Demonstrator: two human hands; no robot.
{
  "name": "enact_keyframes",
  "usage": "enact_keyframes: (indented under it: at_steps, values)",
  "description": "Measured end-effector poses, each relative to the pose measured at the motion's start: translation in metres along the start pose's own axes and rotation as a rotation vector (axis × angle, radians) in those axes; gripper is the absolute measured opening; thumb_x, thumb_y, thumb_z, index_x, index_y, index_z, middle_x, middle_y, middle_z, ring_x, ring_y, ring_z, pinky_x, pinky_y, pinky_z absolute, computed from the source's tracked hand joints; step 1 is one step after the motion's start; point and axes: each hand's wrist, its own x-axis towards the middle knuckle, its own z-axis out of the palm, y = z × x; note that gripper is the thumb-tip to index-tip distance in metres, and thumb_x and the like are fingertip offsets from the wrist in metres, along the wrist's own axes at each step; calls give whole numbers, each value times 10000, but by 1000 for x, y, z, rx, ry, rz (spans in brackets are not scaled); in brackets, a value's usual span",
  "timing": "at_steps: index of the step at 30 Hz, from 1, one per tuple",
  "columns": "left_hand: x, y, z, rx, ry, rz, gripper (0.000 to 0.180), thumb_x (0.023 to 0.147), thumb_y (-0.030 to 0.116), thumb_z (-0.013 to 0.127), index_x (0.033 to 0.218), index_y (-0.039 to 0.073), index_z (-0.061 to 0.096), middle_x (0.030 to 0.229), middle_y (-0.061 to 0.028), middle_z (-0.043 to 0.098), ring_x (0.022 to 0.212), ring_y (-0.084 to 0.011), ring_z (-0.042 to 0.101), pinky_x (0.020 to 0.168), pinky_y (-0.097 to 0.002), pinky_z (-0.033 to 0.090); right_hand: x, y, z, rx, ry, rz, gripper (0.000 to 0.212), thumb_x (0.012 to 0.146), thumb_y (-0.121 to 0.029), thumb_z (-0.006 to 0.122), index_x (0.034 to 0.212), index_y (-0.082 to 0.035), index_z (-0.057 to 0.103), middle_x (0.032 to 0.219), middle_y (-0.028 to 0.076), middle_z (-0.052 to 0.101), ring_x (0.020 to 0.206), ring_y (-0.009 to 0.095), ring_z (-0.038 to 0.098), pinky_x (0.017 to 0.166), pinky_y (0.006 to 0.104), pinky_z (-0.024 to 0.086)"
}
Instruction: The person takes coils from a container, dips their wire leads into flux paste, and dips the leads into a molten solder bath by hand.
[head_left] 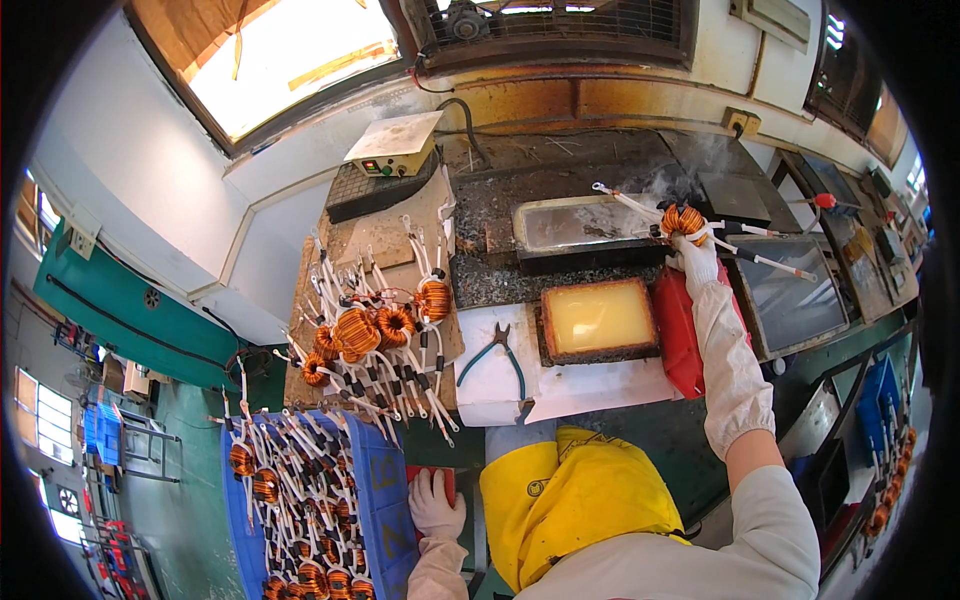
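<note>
My right hand (pixel 696 258), in a white glove, grips a ring-shaped copper coil (pixel 683 222) with white sleeved leads and metal lugs. It holds the coil at the right end of a rectangular solder pot (pixel 583 222) with a silvery surface; smoke rises there. Whether a lead touches the metal is hidden. My left hand (pixel 437 506), also gloved, lies with fingers stretched over a red surface (pixel 444 482), beside a blue crate (pixel 382 490) packed with similar coils. More copper coils (pixel 356 334) are heaped on the bench's left part, their leads sticking out in all directions.
A tray of yellowish liquid (pixel 600 318) stands before the pot, with a red container (pixel 684 335) to its right. Pliers (pixel 497 362) lie on white paper. A control box (pixel 394 146) sits at the back left; a glass-topped frame (pixel 790 290) stands at right.
</note>
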Motion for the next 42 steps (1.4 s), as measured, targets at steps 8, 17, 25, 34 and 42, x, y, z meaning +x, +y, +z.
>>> enact_keyframes:
  at_steps: [8,17,25,34,42]
  values:
    - [0,1,0,-4,6,2,651,664,263,707,1259,108,492,1328,-180,440,1216,-402,405,1035,-507,326,1,4,1,-1,-19,-34,420,822,-51,638,1199,-159,489,1031,6,560,816,127,570,574,325,567]
    - [0,0,0,-2,-4,0,657,661,263,709,1259,108,488,1332,-184,439,1223,-393,404,1048,-506,313,-6,-1,4,20,27,-65,389,815,-48,633,1165,-151,496,870,-12,533,598,81,484,541,313,565]
    - [0,0,0,-3,-18,-5,665,656,264,712,1262,109,484,1334,-184,439,1230,-382,404,1051,-502,308,-10,-4,7,27,68,-67,405,823,-38,631,1182,-151,484,950,12,569,711,102,550,546,309,568]
    - [0,1,0,3,-6,-4,655,661,265,709,1258,111,489,1333,-181,443,1222,-381,410,1049,-499,310,-16,-8,10,47,95,-79,369,843,-80,643,1172,-153,492,863,-2,561,561,67,488,533,288,559]
    - [0,0,0,-5,-14,-8,653,661,268,706,1257,110,491,1335,-180,443,1227,-378,408,1053,-497,307,-16,-8,10,54,116,-102,319,853,-111,652,1139,-141,513,799,2,555,519,67,476,517,269,549]
